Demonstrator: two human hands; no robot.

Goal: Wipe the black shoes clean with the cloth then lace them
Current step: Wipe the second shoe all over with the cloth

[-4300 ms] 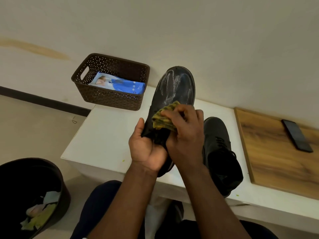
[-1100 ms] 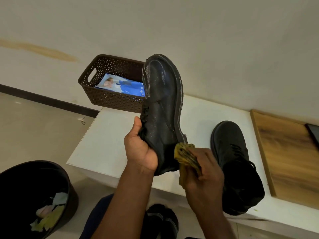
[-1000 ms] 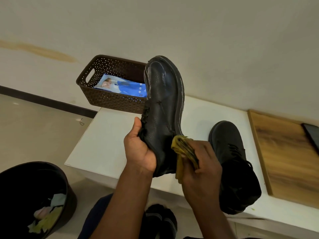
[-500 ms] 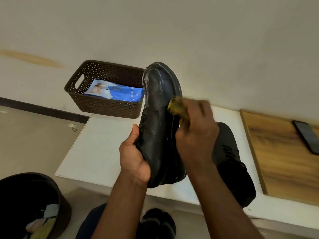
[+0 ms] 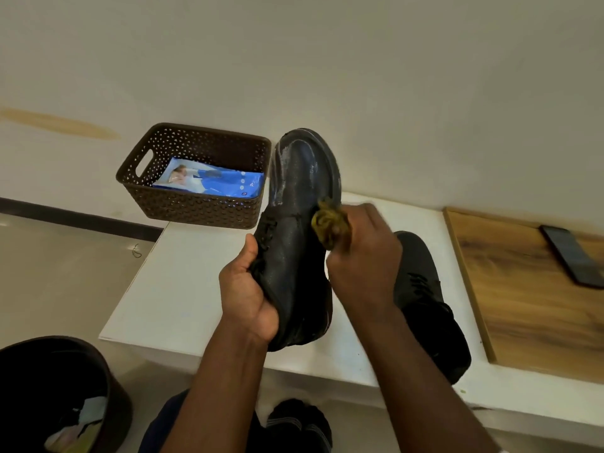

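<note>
The right hand (image 5: 362, 256) has slid its bunched cloth (image 5: 328, 223) toeward; left hand (image 5: 246, 294) grips the shoe (image 5: 294, 243).

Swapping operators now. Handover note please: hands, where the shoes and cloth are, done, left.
Left hand grips the held black shoe near its heel end, toe raised.
Right hand holds the yellow-green cloth bunched against the shoe's side near the sole edge.
Second black shoe sits on the white table, behind the right arm.
Done: wiping under way; wet streaks on the toe.
Left: finish this shoe, wipe the other, lace both.
</note>
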